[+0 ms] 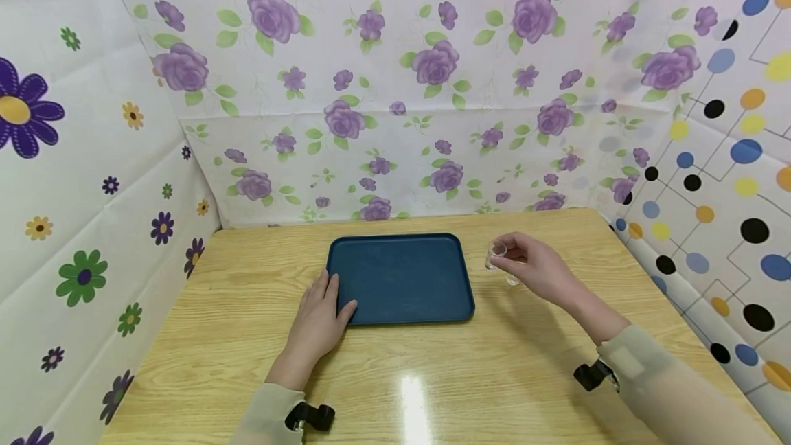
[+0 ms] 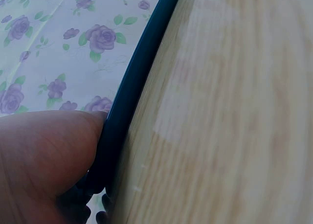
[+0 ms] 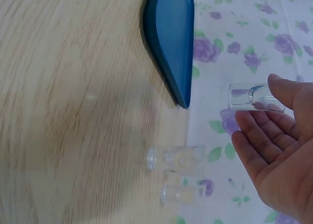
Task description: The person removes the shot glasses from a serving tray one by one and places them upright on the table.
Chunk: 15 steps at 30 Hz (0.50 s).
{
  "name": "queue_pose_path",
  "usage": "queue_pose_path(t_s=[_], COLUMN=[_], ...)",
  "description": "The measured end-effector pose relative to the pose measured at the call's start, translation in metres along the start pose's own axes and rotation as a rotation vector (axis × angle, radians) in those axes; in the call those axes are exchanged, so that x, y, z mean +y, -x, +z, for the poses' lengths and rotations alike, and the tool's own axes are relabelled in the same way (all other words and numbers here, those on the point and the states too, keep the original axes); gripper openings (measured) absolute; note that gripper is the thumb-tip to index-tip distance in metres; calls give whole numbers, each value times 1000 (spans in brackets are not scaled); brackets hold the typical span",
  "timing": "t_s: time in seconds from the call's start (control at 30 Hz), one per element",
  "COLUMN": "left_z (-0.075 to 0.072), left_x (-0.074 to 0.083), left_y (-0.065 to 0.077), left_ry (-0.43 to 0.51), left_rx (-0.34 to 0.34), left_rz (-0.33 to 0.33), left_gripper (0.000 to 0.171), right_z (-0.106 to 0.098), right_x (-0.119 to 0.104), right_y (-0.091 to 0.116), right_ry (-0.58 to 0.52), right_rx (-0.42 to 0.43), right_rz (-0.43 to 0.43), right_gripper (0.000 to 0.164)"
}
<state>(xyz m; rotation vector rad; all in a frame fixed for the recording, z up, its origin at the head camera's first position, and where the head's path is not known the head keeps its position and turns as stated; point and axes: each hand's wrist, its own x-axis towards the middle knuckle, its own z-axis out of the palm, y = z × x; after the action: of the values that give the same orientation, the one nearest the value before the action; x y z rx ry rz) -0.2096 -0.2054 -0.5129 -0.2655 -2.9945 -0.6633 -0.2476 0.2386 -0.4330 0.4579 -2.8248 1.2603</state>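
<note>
A dark blue rectangular tray lies flat on the wooden table. On its front left corner rests my left hand, fingers extended along the left rim and thumb over the front rim. The left wrist view shows that thumb against the tray's edge. To the right of the tray, my right hand pinches a small clear shot glass between thumb and fingers, raised above the table. In the right wrist view, two more clear glasses stand on the table below the hand, close together.
The wooden table meets a rose-patterned cloth at the back. A flower-print cloth hangs at the left and a dotted cloth at the right. Dark wrist devices sit on both sleeves.
</note>
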Motion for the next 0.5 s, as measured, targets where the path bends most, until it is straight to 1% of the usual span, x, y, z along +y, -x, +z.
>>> queue_pose_path(t_s=[0.23,0.5], left_z=[0,2], left_x=[-1,-2], left_y=[0,-1], left_ry=[7,1], left_rx=[-2,-12], left_rz=[-4,-4], left_gripper=[78,78], right_z=[-11,-23], right_x=[6,20], right_y=[5,9], right_ry=[29,59], right_rx=[16,43], right_rz=[6,22], right_gripper=[49,54])
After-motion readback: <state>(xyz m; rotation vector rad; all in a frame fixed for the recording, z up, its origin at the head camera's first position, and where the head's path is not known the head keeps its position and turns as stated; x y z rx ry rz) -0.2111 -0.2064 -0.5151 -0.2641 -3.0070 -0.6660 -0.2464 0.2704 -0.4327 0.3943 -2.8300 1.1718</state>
